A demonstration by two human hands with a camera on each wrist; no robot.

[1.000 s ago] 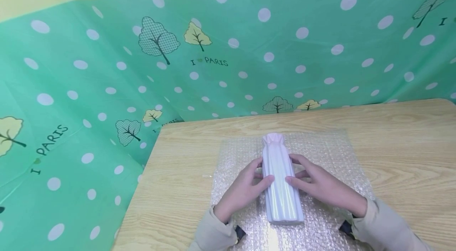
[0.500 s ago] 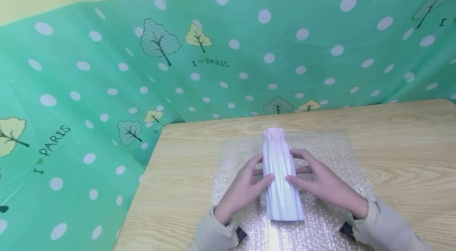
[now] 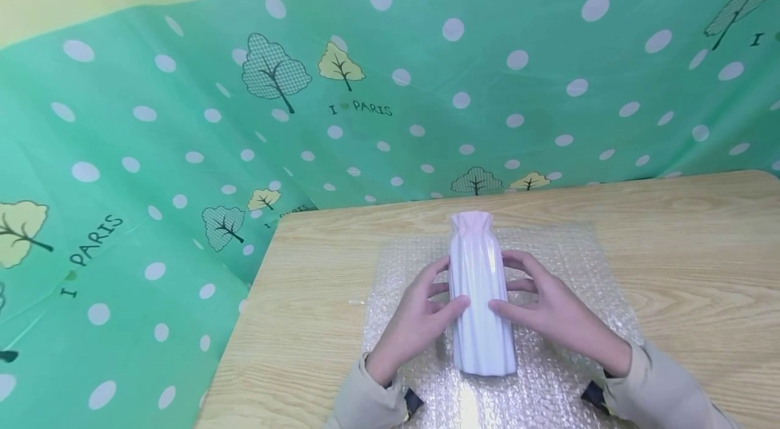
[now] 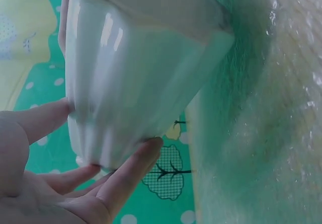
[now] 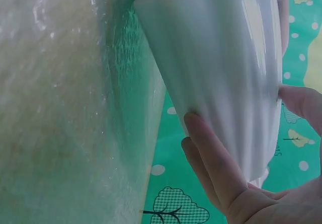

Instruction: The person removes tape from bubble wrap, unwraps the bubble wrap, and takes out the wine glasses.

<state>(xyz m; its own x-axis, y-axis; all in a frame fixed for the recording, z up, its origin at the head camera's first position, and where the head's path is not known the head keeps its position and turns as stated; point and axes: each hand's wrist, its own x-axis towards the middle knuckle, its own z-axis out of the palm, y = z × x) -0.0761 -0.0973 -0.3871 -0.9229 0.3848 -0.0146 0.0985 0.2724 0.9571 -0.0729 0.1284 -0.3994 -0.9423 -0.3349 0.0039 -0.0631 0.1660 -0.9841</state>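
Observation:
A white ribbed vase [image 3: 483, 307], pinkish at its narrow fluted neck, is held between both hands over a sheet of bubble wrap [image 3: 560, 246]. My left hand [image 3: 416, 317] grips its left side, thumb on the near face and fingers round the side. From the right, my right hand [image 3: 551, 307] grips it in the same way. In the left wrist view the vase [image 4: 126, 78] tilts, with its base edge close to the bubble wrap [image 4: 271, 148]; I cannot tell whether they touch. The right wrist view shows fingertips [image 5: 196, 123] pressed against the vase's ribbed wall.
The bubble wrap lies flat on a light wooden table [image 3: 701, 253]. Behind and to the left of the table hangs a green dotted curtain [image 3: 426, 97] printed with trees.
The vase's neck has risen and its tilt has changed between the hands. Both hands keep their grip, with fingers shifted slightly upward.

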